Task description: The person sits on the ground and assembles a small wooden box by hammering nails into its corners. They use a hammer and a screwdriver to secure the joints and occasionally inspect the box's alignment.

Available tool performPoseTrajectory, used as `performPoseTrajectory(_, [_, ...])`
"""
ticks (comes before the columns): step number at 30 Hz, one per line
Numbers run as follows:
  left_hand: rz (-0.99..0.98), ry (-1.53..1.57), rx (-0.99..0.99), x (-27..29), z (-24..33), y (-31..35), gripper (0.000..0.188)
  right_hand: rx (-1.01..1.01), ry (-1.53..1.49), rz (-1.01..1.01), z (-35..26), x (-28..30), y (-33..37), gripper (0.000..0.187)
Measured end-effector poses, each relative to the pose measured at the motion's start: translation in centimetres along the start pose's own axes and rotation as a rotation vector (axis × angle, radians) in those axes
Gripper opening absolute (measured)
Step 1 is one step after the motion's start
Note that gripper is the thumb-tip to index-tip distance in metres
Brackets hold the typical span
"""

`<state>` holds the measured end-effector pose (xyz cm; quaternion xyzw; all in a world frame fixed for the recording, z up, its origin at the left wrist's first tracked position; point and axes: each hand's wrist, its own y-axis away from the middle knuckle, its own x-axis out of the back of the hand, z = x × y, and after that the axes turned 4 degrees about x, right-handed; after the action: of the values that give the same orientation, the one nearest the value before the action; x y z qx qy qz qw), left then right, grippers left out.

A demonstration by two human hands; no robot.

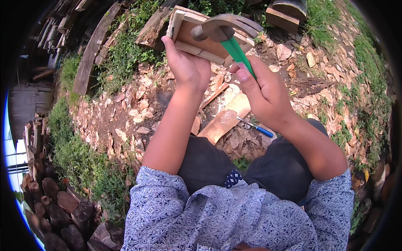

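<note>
My left hand [189, 67] grips the near left side of a shallow wooden box [189, 34]. The box has pale strips round its edges and a brown flat panel inside, and it is raised and tilted in front of me. In my right hand [270, 98] is a claw hammer [238, 52], held by its green handle. Its metal head is over the box in this view and hides part of it; whether the two touch I cannot tell. Below my hands, a blue-handled tool [264, 131] with a thin metal shaft lies beside a piece of light wood [220, 124].
Dry leaves [142, 129] and wood shavings cover the ground before my bent knees. A thin wooden strip [214, 95] lies there too. Thick timber pieces [97, 48] and a block [282, 19] lie farther out. Cut logs [60, 213] are stacked at the lower left.
</note>
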<state>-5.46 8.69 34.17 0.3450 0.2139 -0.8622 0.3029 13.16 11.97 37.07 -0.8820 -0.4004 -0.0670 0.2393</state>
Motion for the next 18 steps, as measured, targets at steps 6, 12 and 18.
performPoseTrajectory(6, [0.062,0.000,0.064,0.7,-0.4,-0.2,0.061,0.032,0.100,-0.031,2.8,-0.3,0.6,0.024])
performPoseTrajectory(12, [0.022,-0.035,-0.026,1.0,0.1,-0.8,0.060,-0.018,-0.058,0.071,0.1,0.0,0.4,0.022])
performPoseTrajectory(18, [0.083,-0.045,0.048,0.4,-0.9,-0.1,0.060,-0.020,0.115,-0.068,3.1,-0.8,0.3,0.020])
